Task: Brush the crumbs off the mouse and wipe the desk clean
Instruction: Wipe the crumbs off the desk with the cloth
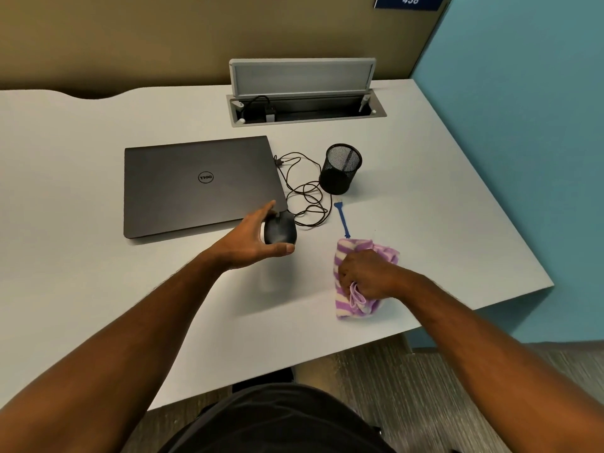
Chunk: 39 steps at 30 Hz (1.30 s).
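While the left arm reaches forward across the desk [98,289], the left hand [251,243] grips the black mouse [280,231] between thumb and fingers by the closed laptop [196,188], its cord end pointing away. To the right, the right hand [366,273] clutches a bunched striped cloth [351,250] on the desk, and a blue brush [342,219] lies just beyond, bristles away.

One head-worn camera looks steeply down and forward over the desk [98,289], seemingly close above it.
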Tool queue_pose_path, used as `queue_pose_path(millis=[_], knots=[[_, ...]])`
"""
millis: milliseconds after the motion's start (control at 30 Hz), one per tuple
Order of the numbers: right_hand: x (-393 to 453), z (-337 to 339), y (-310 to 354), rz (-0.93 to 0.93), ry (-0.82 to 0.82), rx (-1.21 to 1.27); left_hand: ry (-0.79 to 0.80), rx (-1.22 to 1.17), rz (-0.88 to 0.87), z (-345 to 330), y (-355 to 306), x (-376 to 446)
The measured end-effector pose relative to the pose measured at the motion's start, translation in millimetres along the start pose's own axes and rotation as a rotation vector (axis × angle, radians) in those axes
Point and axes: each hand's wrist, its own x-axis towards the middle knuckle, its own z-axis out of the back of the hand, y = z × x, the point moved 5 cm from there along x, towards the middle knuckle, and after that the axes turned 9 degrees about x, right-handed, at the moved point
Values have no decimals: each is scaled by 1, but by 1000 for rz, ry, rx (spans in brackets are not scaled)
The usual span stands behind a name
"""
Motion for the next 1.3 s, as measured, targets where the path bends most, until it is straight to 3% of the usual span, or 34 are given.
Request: queue_pose_path(millis=[200, 433, 667, 900, 1067, 1200, 1300], knots=[[-19, -2, -52, -274, -99, 401, -15, 45, -33, -14, 3, 2], [-32, -14, -48, -413, -146, 592, -114, 144, -99, -43, 1, -11], [-83, -57, -40, -466, -90, 633, -178, 250, -161, -69, 6, -20], [-124, -97, -39, -470, -128, 449, -180, 312, -160, -76, 15, -18], [-144, -106, -32, -584, 1, 339, -174, 352, -172, -80, 17, -18], [-158, -85, -31, -661, 117, 445, -176, 372, -173, -81, 20, -18], [-171, -45, -29, -631, -52, 650, -171, 397, -175, -83, 24, -18]])
